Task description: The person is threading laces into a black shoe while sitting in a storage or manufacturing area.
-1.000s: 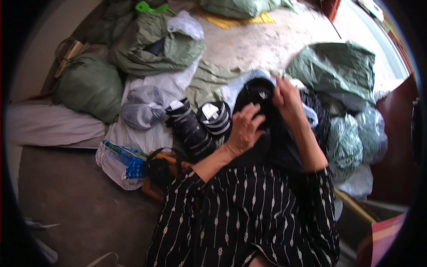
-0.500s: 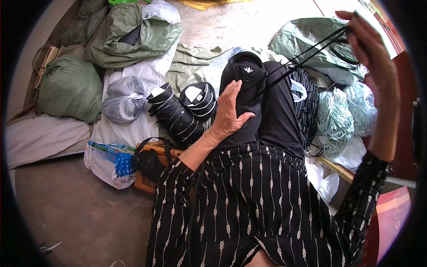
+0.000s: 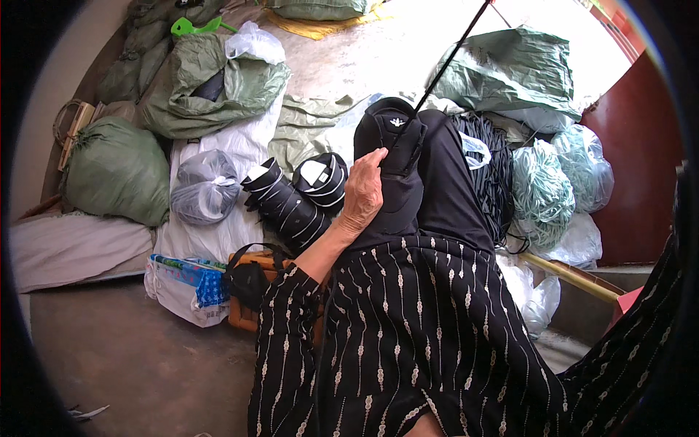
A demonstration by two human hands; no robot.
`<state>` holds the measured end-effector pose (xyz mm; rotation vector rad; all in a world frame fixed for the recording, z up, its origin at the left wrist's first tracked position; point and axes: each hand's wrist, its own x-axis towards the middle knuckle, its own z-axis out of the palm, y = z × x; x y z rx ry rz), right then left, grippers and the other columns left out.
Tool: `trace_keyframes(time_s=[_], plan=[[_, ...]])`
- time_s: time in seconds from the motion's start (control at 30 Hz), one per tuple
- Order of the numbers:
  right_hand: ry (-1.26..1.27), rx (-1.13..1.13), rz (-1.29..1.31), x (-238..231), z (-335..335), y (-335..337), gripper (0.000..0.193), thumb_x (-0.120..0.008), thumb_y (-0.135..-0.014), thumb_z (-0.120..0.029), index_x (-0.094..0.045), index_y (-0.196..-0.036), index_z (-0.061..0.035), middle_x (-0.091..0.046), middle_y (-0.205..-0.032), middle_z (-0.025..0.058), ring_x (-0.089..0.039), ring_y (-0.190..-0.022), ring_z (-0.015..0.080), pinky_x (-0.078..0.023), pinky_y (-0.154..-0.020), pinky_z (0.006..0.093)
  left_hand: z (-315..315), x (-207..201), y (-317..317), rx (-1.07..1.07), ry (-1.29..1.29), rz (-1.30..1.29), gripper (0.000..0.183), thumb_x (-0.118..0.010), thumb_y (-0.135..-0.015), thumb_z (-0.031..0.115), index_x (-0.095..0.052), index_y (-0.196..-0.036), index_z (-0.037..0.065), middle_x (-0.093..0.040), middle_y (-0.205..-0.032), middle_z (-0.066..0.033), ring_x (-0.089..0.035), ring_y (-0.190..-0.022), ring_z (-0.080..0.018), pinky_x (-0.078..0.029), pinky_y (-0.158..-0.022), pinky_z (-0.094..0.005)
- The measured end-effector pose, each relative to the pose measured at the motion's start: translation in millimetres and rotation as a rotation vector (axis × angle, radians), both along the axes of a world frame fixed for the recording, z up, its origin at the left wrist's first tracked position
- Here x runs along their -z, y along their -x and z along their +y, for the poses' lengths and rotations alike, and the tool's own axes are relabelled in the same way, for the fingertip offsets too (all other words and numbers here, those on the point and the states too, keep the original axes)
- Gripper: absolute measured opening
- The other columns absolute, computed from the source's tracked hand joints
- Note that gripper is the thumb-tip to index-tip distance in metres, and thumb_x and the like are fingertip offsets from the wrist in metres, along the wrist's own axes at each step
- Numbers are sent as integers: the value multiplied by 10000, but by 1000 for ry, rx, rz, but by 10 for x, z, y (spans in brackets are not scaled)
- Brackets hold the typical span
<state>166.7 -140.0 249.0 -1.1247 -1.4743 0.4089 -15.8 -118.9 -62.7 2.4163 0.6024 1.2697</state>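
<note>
On my lap lies a black shoe upper [image 3: 400, 200] with a small white emblem on its tongue. My left hand [image 3: 362, 191] grips its left side, fingers close together near the lacing edge. A black lace [image 3: 459, 47] runs taut from the upper toward the top right and leaves the picture there. Of my right arm only the sleeve [image 3: 641, 335] shows at the right edge; its hand is out of the picture. Left of my lap are stacked black pieces with white edges [image 3: 291, 211], probably more uppers, and a second such stack [image 3: 320, 178].
Right of my legs hang black laces [image 3: 480, 189], with pale green lace bundles [image 3: 542, 193] beside them. Green sacks [image 3: 113, 171] and a tied plastic bag [image 3: 205, 186] stand at left. A blue-and-white bag [image 3: 186, 288] sits near a brown wooden seat [image 3: 244, 313].
My right hand, holding the lace at upper right before, has left the picture. The lace now stretches more steeply upward. My left hand stays on the shoe upper, its thumb now tucked in.
</note>
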Motion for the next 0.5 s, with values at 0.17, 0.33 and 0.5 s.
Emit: trace_keyframes(time_s=[0.17, 0.33, 0.5], plan=[[126, -64, 83, 443, 91, -130, 263, -454, -948, -166, -509, -1160, -19, -523, -839, 30, -483, -608, 38, -381, -501, 123, 40, -48, 40, -10, 204, 24, 365, -508, -807, -63, -514, -1166, 8, -587, -1092, -120, -567, -1022, -290, -444, -896, -368], [165, 37, 133, 455, -193, -730, 270, -459, -947, -161, -508, -1175, -24, -529, -892, 38, -503, -642, 50, -399, -524, 129, -135, 5, -27, -76, -245, 159, 417, -524, -772, 23, -500, -1188, 11, -533, -1151, -122, -505, -1103, -278, -401, -946, -375], [126, 153, 170, 147, -660, -1357, 277, -464, -947, -155, -506, -1189, -28, -534, -944, 46, -522, -677, 62, -417, -548, 134, -121, -17, -41, -97, -226, 51, 376, -519, -757, -44, -524, -1131, -1, -564, -1112, -131, -549, -1035, -282, -442, -891, -364]])
